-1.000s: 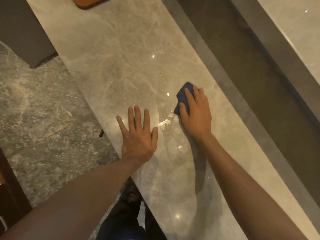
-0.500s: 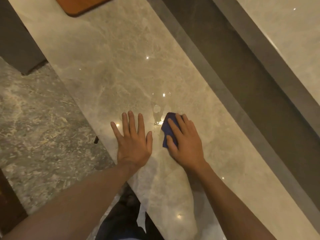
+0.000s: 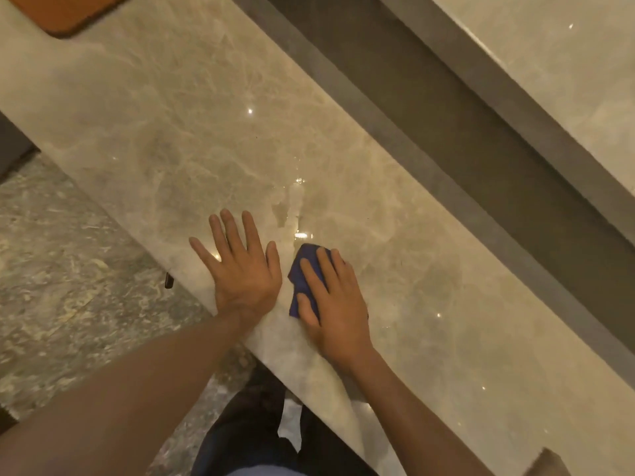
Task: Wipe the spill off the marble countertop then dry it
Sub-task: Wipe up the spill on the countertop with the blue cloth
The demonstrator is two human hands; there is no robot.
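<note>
The spill lies on the marble surface as a wet streak just beyond the right hand, its long axis pointing away from the person. That hand's fingers press flat on the blue cloth. The left hand rests open, fingers spread, just beside it.

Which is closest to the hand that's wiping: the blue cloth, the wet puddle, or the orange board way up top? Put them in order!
From the right hand:
1. Dark blue cloth, pressed under its fingers.
2. Shiny wet spill streak, just beyond the cloth on the marble countertop.
3. Orange-brown board, at the far top-left corner.
</note>
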